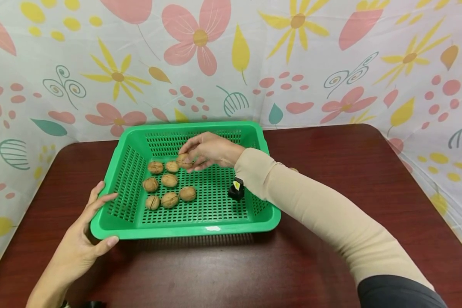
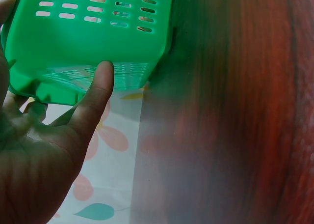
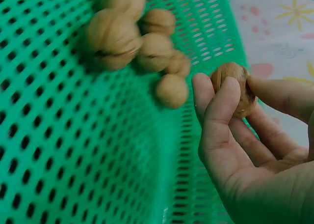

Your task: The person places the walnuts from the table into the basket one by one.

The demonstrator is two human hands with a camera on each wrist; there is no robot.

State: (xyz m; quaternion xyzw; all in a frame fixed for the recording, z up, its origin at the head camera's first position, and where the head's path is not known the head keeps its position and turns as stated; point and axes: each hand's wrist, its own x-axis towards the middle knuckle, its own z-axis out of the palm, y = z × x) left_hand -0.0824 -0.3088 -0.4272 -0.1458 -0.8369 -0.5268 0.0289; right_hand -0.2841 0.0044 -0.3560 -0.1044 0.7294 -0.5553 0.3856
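Observation:
A green plastic basket (image 1: pixel 146 234) with slotted walls stands on the table. Several walnuts (image 1: pixel 169 180) lie grouped on the left part of its floor. My right hand (image 1: pixel 211 149) reaches in over the basket and pinches a walnut (image 3: pixel 229 81) between thumb and fingertips, close beside the back row of walnuts. At the basket's front left corner, my left hand (image 1: pixel 78 244) grips the rim, fingers over the left side and thumb at the front. The left wrist view shows the left thumb (image 2: pixel 100 84) against the basket's outer wall.
A dark reddish-brown wooden table (image 1: pixel 331 154) carries the basket. Behind it hangs a white cloth (image 1: pixel 254 51) with flower prints. The black wrist camera (image 1: pixel 236 190) sits under the right sleeve (image 1: pixel 323 214). A small brown thing (image 1: pixel 294 170) peeks out behind that sleeve.

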